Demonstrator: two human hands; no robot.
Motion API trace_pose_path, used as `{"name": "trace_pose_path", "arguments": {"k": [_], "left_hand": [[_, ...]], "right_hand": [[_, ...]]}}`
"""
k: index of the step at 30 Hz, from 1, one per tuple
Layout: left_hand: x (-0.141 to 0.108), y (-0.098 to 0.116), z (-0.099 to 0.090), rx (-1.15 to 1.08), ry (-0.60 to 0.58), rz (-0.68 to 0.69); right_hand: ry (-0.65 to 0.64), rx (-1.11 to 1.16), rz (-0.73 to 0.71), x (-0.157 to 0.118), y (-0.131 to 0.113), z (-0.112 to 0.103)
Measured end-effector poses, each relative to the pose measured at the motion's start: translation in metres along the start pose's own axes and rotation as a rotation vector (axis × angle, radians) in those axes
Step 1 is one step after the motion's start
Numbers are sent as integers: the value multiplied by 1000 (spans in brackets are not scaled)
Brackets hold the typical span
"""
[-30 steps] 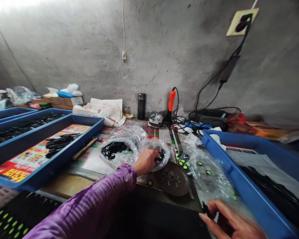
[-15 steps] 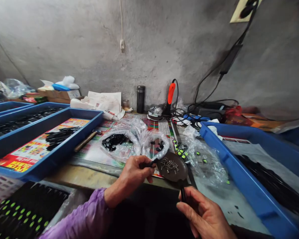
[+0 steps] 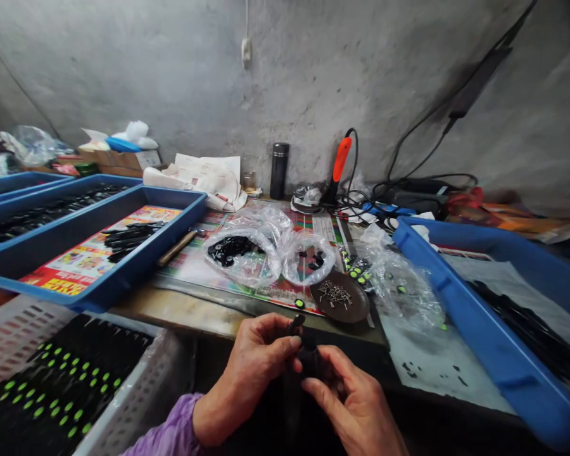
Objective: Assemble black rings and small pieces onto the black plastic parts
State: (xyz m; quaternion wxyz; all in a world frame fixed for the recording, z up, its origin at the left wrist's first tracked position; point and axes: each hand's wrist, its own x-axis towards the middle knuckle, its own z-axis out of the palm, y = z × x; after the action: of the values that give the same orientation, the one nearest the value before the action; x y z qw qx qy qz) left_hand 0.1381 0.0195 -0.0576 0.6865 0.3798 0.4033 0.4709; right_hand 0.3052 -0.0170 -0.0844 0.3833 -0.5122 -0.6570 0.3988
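Head view: Left hand [image 3: 254, 370] is pinching a small black part [image 3: 296, 324] between thumb and fingers, its wrist angling inward, as the right hand [image 3: 351, 396] is curling around a dark piece [image 3: 311, 360], partly hiding it, before the worktop [image 3: 202, 311]. Beyond, a dish [image 3: 358, 307] is holding metal pins [image 3: 333, 292]; blue trays [image 3: 145, 269] [image 3: 491, 339] are flanking plastic bags [image 3: 266, 272] [image 3: 330, 269].

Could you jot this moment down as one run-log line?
left hand: pinching small black part | right hand: gripping dark piece close by | dish of metal pins: on table, beyond hands
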Motion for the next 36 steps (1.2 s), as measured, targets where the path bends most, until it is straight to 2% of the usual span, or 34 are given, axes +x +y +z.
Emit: {"name": "trace_pose_path", "arguments": {"k": [5, 9, 17, 25, 29, 36], "left_hand": [[-5, -7, -6, -27, 59, -12], [-10, -9, -10, -73, 48, 6], [-11, -14, -12, -43, 68, 52], [-11, -15, -12, -15, 69, 76], [-12, -15, -13, -4, 69, 60], [-14, -14, -14, 24, 34, 41]], "right_hand": [[71, -26, -71, -1, -1, 10], [97, -15, -84, -2, 0, 16], [-68, 62, -7, -3, 0, 21], [-104, 186, 71, -7, 1, 23], [-106, 171, 80, -8, 0, 24], [-65, 197, 94, -10, 5, 32]]}}
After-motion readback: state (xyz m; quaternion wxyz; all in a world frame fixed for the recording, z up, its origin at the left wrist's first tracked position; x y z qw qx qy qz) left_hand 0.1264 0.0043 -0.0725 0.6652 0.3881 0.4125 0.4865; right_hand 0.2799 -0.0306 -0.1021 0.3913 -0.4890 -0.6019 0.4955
